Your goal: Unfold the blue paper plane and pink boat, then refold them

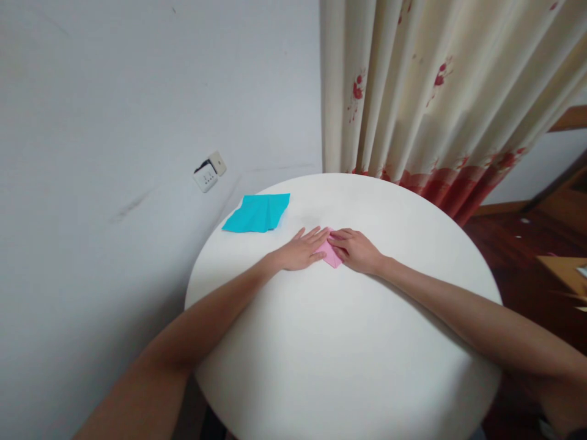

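A small folded piece of pink paper (332, 255) lies on the white round table (293, 348), between my two hands. My left hand (300, 249) rests flat with its fingers spread, the fingertips pressing on the paper's left side. From the right, my right hand (358, 249) has its fingers curled together on the paper's upper right edge. Part of the paper is hidden under the fingers of both hands. Beyond my left hand, a creased sheet of blue paper (257, 212) lies near the table's far left edge.
A wall (137, 110) with a power socket (206, 177) runs along the table's left side. Behind the table hangs a cream curtain (413, 91) with red flowers. At the far right, a wooden piece of furniture (564, 272) stands on the dark floor.
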